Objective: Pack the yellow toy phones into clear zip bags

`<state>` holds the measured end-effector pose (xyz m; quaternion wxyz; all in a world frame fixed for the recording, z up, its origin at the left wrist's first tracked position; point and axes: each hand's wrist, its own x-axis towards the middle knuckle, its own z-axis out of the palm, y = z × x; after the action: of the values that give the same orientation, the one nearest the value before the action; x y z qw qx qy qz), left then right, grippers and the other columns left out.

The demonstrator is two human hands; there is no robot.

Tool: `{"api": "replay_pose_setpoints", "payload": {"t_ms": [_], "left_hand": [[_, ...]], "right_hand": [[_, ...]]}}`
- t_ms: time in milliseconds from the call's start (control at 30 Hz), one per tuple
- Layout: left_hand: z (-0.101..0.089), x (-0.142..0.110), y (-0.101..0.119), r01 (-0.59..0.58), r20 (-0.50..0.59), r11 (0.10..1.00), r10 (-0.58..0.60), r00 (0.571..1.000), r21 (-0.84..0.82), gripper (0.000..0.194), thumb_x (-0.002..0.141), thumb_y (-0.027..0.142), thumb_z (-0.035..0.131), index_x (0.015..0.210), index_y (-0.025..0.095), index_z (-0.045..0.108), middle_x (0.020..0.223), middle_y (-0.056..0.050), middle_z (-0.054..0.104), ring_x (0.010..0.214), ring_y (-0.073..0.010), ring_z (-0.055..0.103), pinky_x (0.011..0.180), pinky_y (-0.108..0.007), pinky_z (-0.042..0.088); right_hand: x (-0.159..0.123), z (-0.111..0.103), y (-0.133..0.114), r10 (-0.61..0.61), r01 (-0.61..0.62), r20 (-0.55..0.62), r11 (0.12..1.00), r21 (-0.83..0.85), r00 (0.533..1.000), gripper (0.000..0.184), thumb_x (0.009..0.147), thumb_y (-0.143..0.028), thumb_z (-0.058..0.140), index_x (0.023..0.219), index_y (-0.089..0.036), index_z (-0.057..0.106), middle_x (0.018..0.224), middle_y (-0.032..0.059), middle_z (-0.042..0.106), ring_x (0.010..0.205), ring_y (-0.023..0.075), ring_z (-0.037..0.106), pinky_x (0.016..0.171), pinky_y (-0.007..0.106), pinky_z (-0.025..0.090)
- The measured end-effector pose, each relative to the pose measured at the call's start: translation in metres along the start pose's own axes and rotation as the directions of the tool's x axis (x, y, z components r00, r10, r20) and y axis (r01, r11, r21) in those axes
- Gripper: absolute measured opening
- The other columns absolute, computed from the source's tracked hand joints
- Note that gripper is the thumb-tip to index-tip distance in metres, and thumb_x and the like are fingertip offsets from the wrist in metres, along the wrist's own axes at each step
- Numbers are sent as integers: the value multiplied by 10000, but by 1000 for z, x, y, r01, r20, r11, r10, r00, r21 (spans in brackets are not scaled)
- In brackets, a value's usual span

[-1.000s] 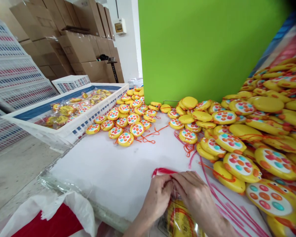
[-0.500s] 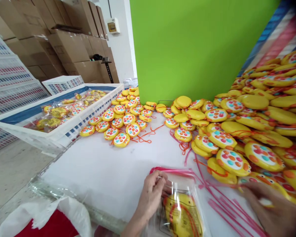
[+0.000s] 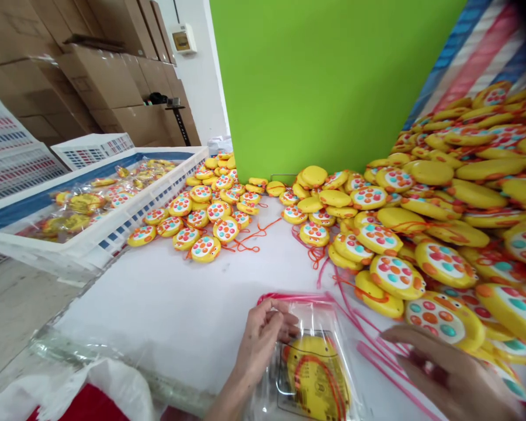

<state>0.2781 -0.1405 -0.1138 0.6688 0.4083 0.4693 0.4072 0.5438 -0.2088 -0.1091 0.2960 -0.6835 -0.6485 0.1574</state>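
Note:
A clear plastic bag (image 3: 269,383) lies at the front of the white table with a yellow animal-shaped toy (image 3: 309,374) inside it. The toy's back faces up and an orange cord loops over it. My left hand (image 3: 263,333) grips the bag's upper left side, fingers curled at its edge. Along the bag's top runs a bundle of pink plastic strips (image 3: 298,298). More loose pink strips (image 3: 394,374) lie right of the bag. Over them is my right hand (image 3: 451,374), thumb and forefinger apart, with nothing visible between them.
Yellow toys with coloured dots form a large pile (image 3: 442,204) on the right and a smaller group (image 3: 201,219) at centre left. A green panel (image 3: 333,88) stands behind them. On the left, a white basket (image 3: 83,245) holds bagged toys. A white sack (image 3: 118,380) is at the lower left.
My right hand had its fingertips together at a pink strip; now they are apart, nearer the bag. My left hand stays at the bag. The whole view has shifted slightly.

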Motion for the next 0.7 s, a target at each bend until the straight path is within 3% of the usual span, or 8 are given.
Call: {"api": "replay_pose_setpoints", "payload": {"t_ms": [33, 133, 233, 333, 467, 567, 700], "left_hand": [[0, -1, 0, -5, 4, 1000, 5, 1000, 0, 159, 830, 298, 511, 898, 158, 540, 820, -71, 699, 731, -172, 664, 643, -270, 495], [1, -1, 0, -4, 13, 1000, 4, 1000, 11, 162, 834, 304, 518, 894, 155, 533, 834, -76, 695, 734, -177, 668, 647, -276, 500], [-2, 0, -1, -18, 39, 1000, 17, 999, 16, 189, 836, 332, 525, 890, 152, 539, 848, -82, 690, 741, -185, 669, 651, -287, 511], [-9, -1, 0, -44, 39, 996, 42, 998, 73, 206, 846, 340, 518, 921, 154, 564, 831, -76, 691, 750, -192, 668, 648, -285, 513], [-17, -4, -1, -47, 25, 994, 44, 999, 96, 185, 848, 315, 510, 959, 180, 571, 820, -49, 694, 779, -194, 669, 677, -280, 509], [-21, -4, -4, -11, 4, 1000, 11, 1000, 27, 107, 802, 269, 513, 790, 176, 566, 783, -36, 674, 770, -204, 669, 657, -278, 501], [-21, -4, -1, 16, -14, 1000, -16, 1000, -6, 170, 765, 245, 469, 624, 168, 524, 715, -46, 658, 759, -223, 666, 637, -288, 492]], "right_hand": [[12, 4, -9, 25, -27, 104, 999, 25, 994, 215, 761, -485, 605, 872, -322, 692, 732, 53, 704, 484, 161, 582, 435, 284, 471], [43, 23, -32, 43, -84, 270, 986, 142, 962, 254, 785, -448, 590, 894, -244, 697, 748, 32, 711, 660, 193, 651, 598, 296, 526], [59, 42, -40, -22, -102, 385, 949, 298, 923, 186, 786, -345, 572, 775, -190, 674, 705, 20, 692, 647, 174, 631, 584, 274, 500], [61, 47, -37, -41, -110, 391, 928, 356, 919, 177, 792, -308, 540, 696, -184, 622, 613, -12, 626, 581, 144, 576, 537, 250, 457], [52, 41, -31, -16, -141, 370, 909, 392, 929, 175, 810, -317, 536, 718, -186, 608, 639, -17, 594, 602, 136, 538, 547, 242, 428], [43, 43, -31, -12, -149, 385, 911, 384, 923, 199, 821, -310, 505, 710, -195, 622, 598, -30, 555, 557, 124, 495, 525, 234, 401], [37, 48, -34, 6, -114, 332, 944, 309, 943, 233, 826, -238, 420, 697, -205, 612, 559, -29, 525, 510, 126, 470, 479, 237, 372]]}}
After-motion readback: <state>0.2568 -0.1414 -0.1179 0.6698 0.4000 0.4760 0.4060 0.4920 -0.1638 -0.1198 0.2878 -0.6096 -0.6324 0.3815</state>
